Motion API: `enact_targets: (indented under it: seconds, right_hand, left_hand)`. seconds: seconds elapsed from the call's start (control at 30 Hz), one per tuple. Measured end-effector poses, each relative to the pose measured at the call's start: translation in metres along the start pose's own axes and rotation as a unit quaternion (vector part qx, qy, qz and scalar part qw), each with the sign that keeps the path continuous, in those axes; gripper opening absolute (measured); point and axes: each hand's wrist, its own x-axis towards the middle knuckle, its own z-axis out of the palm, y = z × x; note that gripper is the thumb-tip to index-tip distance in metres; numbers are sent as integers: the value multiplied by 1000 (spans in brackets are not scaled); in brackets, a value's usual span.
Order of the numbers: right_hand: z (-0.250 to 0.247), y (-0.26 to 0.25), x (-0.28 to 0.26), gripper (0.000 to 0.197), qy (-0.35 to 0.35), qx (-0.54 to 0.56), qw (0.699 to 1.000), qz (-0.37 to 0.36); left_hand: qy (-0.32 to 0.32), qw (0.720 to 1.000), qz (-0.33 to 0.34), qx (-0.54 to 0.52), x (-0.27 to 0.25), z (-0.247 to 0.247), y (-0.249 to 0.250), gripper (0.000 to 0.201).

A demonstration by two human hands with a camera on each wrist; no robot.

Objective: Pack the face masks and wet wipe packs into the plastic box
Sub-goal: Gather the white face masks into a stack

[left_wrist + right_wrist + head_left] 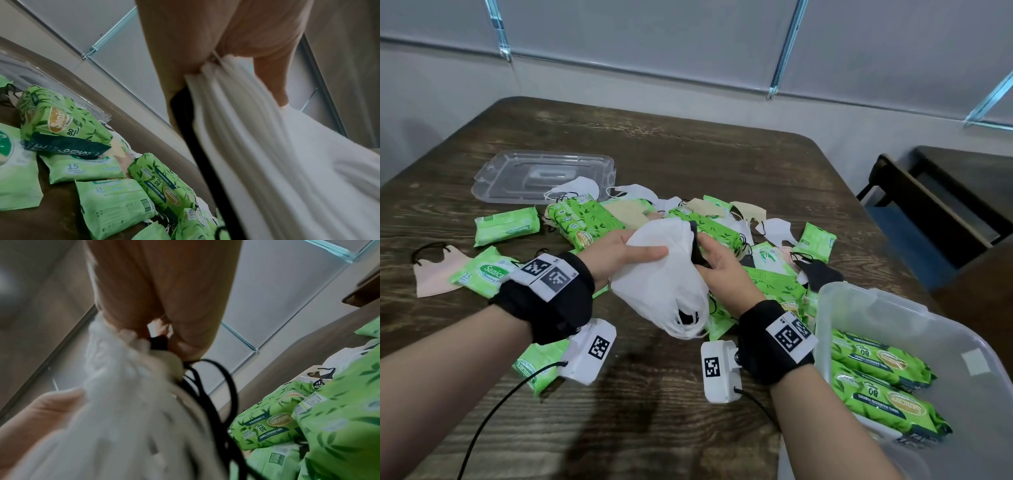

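Two hands on one bundle here: your left hand (616,253) and right hand (717,262) are both gripping a stack of white face masks (661,277), held up above the middle of the wooden table (688,150). The left thumb lies across the top of the stack with the fingers underneath, and the left wrist view shows the mask edges pinched together in that hand. Your right hand clamps the other end, where the black ear loops (216,386) bunch up and hang down.

The plastic box (887,315) sits at your near right, just beside the right wrist, and it already has two big green wet wipe packs (883,380) lying flat inside, side by side.

Under and behind the bundle there's a messy pile on the table: more large green packs (582,222), small flat green packs (506,226), plus loose masks in white, beige and black mixed through them. One pinkish mask (438,274) lies off on the left, partly under a small pack (482,274). The clear lid (534,178) lies flat at the far left of the pile, with a white mask overlapping its near edge.
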Motion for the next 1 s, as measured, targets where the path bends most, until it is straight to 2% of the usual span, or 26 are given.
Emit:
enact_targets:
  seconds: [0.17, 0.37, 0.43, 0.5, 0.6, 0.83, 0.87, 0.97, 1.0]
  right_hand:
    - [3, -1, -1, 51, -30, -20, 999, 12]
    - [0, 2, -1, 48, -66, -20, 998, 11]
    - [-2, 5, 0, 49, -68, -45, 997, -1]
    - [-2, 6, 0, 49, -67, -58, 996, -11]
    - [-2, 4, -2, 50, -73, -50, 996, -18]
    - [-5, -2, -3, 60, -87, 57, 992, 75]
    - [-3, -2, -3, 55, -85, 58, 991, 86]
    - [5, 3, -4, 30, -69, 29, 991, 110]
    - [7, 6, -3, 28, -61, 25, 990, 122]
  left_hand:
    - [1, 1000, 2, -20, -1, -1, 2, 85]
    - [-18, 997, -19, -69, -2, -8, 0, 86]
    - [-25, 996, -29, -78, -3, -12, 1, 78]
    - [-29, 996, -32, -73, -3, -15, 2, 71]
    - [-30, 998, -30, -36, -3, -17, 5, 70]
    - [-8, 999, -3, 31, 1, -11, 9, 67]
    - [-7, 999, -1, 40, 2, -7, 8, 61]
    - [-4, 997, -2, 79, 5, 6, 1, 27]
    - [-2, 994, -2, 110, 6, 9, -2, 19]
